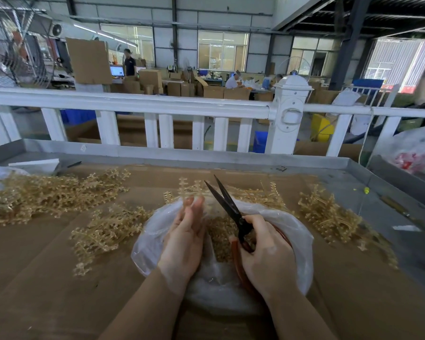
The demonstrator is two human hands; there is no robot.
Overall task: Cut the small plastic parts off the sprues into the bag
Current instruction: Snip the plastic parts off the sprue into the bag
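We see the right hand [265,251] gripping the scissors [231,212] by their red handles, blades parted above the bag [302,241]; the left hand [185,234] extends straight fingers over the bag's rim, holding nothing; cut parts [222,231] lie inside the bag; sprues [52,195] lie heaped beyond on the cardboard [35,278]; white railing [142,104] behind.

Two bare forearms come up from the bottom edge. No sleeve covers them as far as the edge. The left hand [184,241] and the right hand [265,253] wear no gloves. The nails on the left hand are short.
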